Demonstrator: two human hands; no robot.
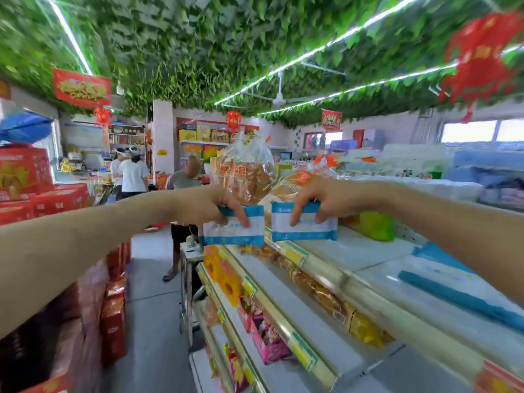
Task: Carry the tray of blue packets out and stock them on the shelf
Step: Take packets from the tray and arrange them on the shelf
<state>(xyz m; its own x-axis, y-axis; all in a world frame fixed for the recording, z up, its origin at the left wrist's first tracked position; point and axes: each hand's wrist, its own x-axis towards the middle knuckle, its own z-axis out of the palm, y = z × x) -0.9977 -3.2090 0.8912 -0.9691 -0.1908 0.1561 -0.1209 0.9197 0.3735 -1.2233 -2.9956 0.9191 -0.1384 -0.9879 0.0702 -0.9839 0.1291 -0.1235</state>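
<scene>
Both arms reach forward over the shelf unit. My left hand [215, 204] pinches a blue-and-white packet [235, 232] by its top edge, held upright past the shelf's far left corner. My right hand [317, 199] pinches a second blue-and-white packet [304, 229] the same way, just above the white top shelf [354, 251]. The two packets hang side by side, a small gap between them. A blue and white tray or packet stack [453, 290] lies blurred on the top shelf under my right forearm.
Bagged bread loaves [246, 171] stand on the top shelf right behind the packets. A green bag [377, 225] sits to the right. Lower shelves [255, 321] hold snack packs. Red cartons [59, 199] are stacked at left. People stand in the aisle [153, 293] ahead.
</scene>
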